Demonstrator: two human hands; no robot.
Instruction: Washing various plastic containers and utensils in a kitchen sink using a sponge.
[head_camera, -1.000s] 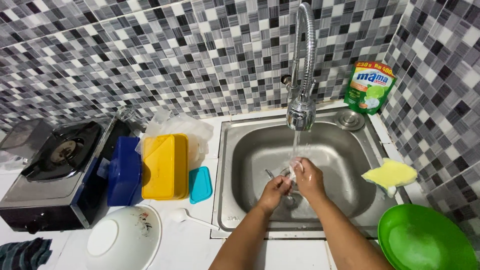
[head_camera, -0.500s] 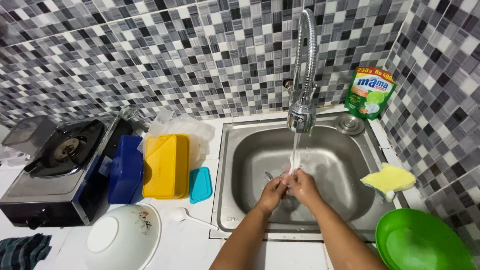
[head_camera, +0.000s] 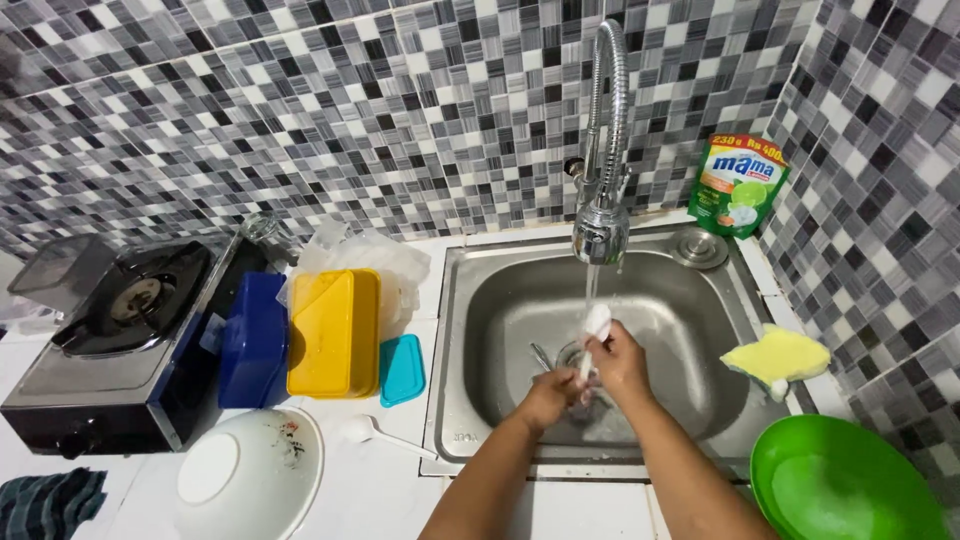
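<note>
Both my hands are low in the steel sink (head_camera: 455, 330), under the water running from the tall chrome tap (head_camera: 602, 228). My right hand (head_camera: 622, 362) grips a white spoon (head_camera: 596, 322), its bowl pointing up into the stream. My left hand (head_camera: 548, 396) is curled around the lower end of the spoon's handle and touches the right hand. A metal utensil (head_camera: 541, 356) lies on the sink floor just left of the hands. What lies under the hands is hidden.
On the sink's right rim are a yellow sponge (head_camera: 778, 357) and a green bowl (head_camera: 838, 486), with a green soap pouch (head_camera: 738, 186) at the back. Left of the sink: teal lid (head_camera: 403, 369), yellow box (head_camera: 334, 332), blue box (head_camera: 254, 340), overturned white bowl (head_camera: 250, 480), white spoon (head_camera: 376, 432), gas stove (head_camera: 118, 335).
My hands were pressed together under the stream; now the white spoon stands up out of my right hand into the water. The view has shifted slightly.
</note>
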